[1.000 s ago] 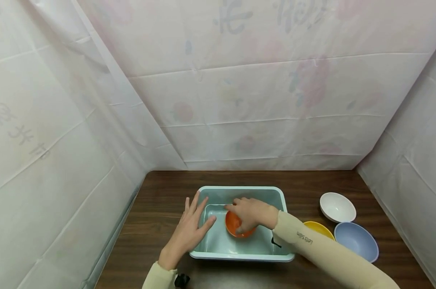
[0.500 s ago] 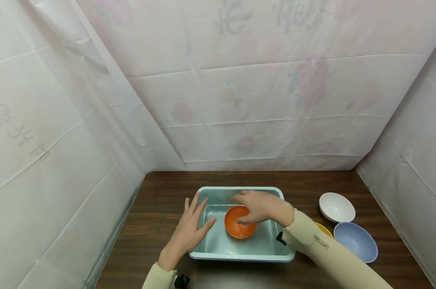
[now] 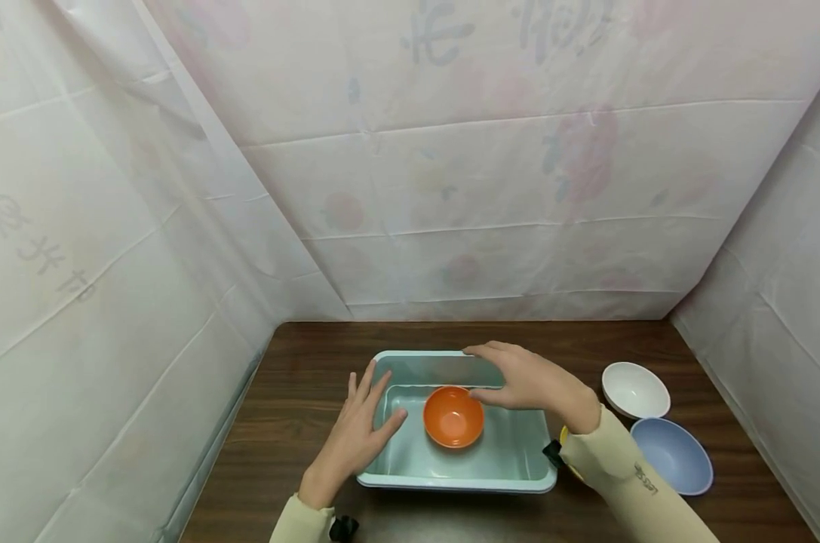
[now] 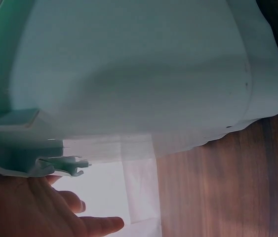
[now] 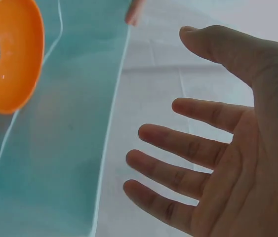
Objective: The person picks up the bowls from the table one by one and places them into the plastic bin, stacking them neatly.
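Note:
An orange bowl (image 3: 453,417) sits upright inside a pale green plastic basin (image 3: 511,452), apart from both hands. My left hand (image 3: 351,441) lies at the basin's left rim with fingers spread and straight. In the left wrist view, that hand (image 4: 35,207) is by the rim, below the basin's outer wall (image 4: 143,64); its exact contact is partly hidden. Over the basin's right part hovers my right hand (image 3: 535,381), its thumb near the bowl's edge. From the right wrist, the hand (image 5: 222,158) shows extended fingers and a bare palm, with the orange bowl (image 5: 10,57) to one side.
On the dark wooden table (image 3: 301,392), right of the basin, stand a white bowl (image 3: 635,389) and a blue bowl (image 3: 677,456), close together. A yellow bowl (image 3: 563,435) is mostly hidden behind the right sleeve. White sheets (image 3: 464,264) surround the table's back and sides.
My right hand has let go of the orange bowl and moved up and to the right, away from it. The bowl stays in the basin. My left hand has hardly moved.

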Demonstrator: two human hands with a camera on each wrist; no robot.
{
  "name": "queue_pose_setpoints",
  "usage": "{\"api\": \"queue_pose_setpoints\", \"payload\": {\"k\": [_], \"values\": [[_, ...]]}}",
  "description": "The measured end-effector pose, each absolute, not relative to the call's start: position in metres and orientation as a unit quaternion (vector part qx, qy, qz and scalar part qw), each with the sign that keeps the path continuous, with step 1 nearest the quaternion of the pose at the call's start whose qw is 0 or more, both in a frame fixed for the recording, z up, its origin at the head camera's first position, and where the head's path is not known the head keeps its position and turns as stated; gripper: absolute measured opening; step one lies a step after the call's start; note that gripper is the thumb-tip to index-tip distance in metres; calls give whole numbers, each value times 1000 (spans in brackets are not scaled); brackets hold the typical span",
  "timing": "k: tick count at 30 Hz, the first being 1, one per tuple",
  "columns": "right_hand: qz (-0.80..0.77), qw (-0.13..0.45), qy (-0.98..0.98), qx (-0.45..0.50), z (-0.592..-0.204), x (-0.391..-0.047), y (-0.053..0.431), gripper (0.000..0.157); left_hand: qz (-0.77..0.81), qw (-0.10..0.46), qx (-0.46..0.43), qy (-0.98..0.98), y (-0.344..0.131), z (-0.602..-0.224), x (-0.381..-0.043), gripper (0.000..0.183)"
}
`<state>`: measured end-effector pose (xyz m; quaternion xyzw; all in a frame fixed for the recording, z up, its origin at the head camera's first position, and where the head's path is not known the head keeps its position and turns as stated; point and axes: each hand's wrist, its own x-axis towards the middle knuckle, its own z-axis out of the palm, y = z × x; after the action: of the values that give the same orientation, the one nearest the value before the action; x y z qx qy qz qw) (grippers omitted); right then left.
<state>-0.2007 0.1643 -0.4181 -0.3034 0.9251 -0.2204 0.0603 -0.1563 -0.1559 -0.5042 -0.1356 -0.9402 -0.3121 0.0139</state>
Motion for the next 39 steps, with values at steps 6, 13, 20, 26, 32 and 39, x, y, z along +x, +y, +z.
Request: {"api": "queue_pose_setpoints", "payload": {"k": [6,13,20,26,32,39], "values": [[-261,-8,923,-283,-418,-195,188,60,-313,9,-133,-940,-157,-505,-156,76],[-276,-129,908,-288,-424,-190,216,50,-313,12,-133,-940,-157,-508,-153,77],[-296,-202,894,-269,-433,-186,234,61,-312,7,-132,-941,-157,-507,-153,80],[-294,-228,900,-226,-440,-180,250,66,-314,9,-134,-940,-158,-507,-153,80],[-298,-249,902,-188,-447,-177,266,68,-317,5,-135,-939,-158,-506,-151,80],[-312,-250,905,-148,-456,-176,285,69,-311,20,-140,-940,-158,-507,-152,80]]}}
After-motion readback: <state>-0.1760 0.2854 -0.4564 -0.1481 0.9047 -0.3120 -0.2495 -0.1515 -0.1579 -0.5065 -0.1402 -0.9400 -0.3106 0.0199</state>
